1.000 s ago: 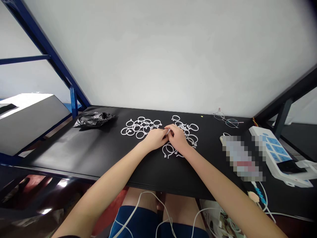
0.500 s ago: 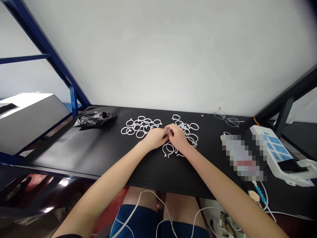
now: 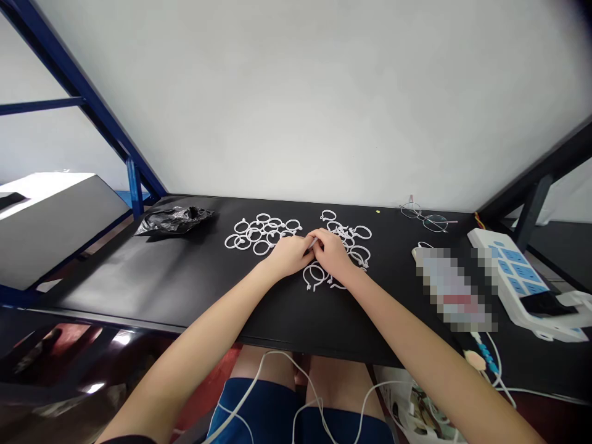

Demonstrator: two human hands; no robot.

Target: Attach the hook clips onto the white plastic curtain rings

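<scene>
My left hand [image 3: 291,253] and my right hand [image 3: 333,254] meet over the middle of the black table, fingertips pressed together. Both pinch a white plastic curtain ring [image 3: 313,242], of which only a small edge shows between the fingers. Left of my hands lies a group of closed white rings [image 3: 261,248], each with a small eyelet. Around and beyond my right hand are more white rings [image 3: 361,254], several of them with a gap in the loop. Two open rings [image 3: 307,279] rest just below my hands, partly hidden by the right one.
A crumpled black plastic bag [image 3: 176,222] lies at the left. Eyeglasses [image 3: 435,223] sit at the back right. A phone-like device [image 3: 453,293], blurred out, lies beside a white power strip [image 3: 518,277]. White cables [image 3: 266,364] hang over my lap.
The hands stay pressed together around the same ring with hardly any motion. The whole view has shifted very slightly.
</scene>
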